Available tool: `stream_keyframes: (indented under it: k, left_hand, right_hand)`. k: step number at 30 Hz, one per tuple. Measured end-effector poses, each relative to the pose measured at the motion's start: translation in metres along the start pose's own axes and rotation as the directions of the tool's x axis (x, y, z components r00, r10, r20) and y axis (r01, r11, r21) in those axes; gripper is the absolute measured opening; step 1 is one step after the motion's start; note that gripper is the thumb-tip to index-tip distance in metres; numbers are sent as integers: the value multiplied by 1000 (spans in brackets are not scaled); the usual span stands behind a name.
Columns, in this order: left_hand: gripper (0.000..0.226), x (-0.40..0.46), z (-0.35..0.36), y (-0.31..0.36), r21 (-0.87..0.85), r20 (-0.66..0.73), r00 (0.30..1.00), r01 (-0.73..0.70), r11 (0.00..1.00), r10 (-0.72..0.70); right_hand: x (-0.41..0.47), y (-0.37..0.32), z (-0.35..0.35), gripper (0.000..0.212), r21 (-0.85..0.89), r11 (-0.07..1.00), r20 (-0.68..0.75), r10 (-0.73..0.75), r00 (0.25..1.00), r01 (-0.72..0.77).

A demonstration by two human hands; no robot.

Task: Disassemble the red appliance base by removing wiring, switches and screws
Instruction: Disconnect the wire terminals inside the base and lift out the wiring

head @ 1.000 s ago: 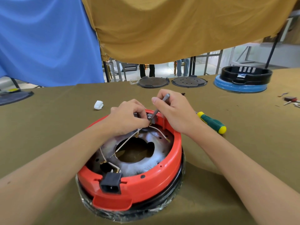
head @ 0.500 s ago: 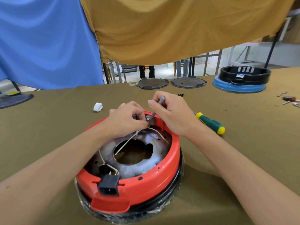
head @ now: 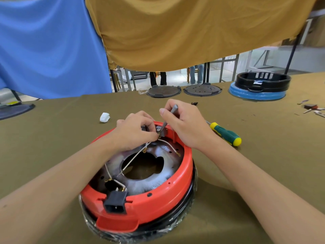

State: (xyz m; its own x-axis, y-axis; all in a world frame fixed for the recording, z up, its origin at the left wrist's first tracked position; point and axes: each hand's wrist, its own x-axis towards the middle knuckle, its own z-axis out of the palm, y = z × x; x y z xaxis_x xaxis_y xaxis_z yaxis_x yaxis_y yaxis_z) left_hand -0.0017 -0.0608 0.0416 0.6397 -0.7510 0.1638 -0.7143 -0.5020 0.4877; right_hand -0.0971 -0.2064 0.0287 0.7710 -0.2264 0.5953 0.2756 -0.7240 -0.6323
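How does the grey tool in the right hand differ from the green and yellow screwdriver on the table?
The grey tool is slim, plain grey, held tilted in the right hand, tip at the red base's switch. The green and yellow screwdriver is thicker-handled, two-coloured, lying flat and untouched on the table. Both are hand tools.

Both hands crowd the far rim of the round red plastic appliance base (head: pixel 158 206), the left hand (head: pixel 135 134) and right hand (head: pixel 184 125) nearly touching over the grey switch block (head: pixel 161 130), so that spot is closed. Thin white wires (head: pixel 133 158) cross the base's central hole. On the olive cloth-covered worktop (head: pixel 52 138), a green-and-yellow-handled screwdriver (head: pixel 226 133) lies just right of the right wrist and a small white lump (head: pixel 104 117) sits far left; the near-left and near-right cloth lies under the forearms.
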Motion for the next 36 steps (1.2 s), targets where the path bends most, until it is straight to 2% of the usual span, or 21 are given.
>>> stream_keyframes:
  k: [5,13,24,32,36]
  left_hand:
    - [17,-1,-2,1,-6,16,1000,0,1000,0]
    - [20,0,-1,-2,17,15,1000,-7,1000,7]
    - [21,-1,-2,-1,39,0,1000,0,999,0]
    - [22,-2,-2,0,55,4,1000,6,998,-6]
    - [23,-2,-2,1,63,-1,1000,11,998,-11]
  right_hand:
    - [1,-2,-1,36,-53,999,29,-6,1000,8]
    - [6,3,0,30,110,989,28,96,995,-98]
    - [1,1,1,33,39,999,-5,32,999,-32]
    - [5,4,2,31,163,979,3,123,992,-122]
    - [1,3,4,32,144,985,-11,94,996,-91]
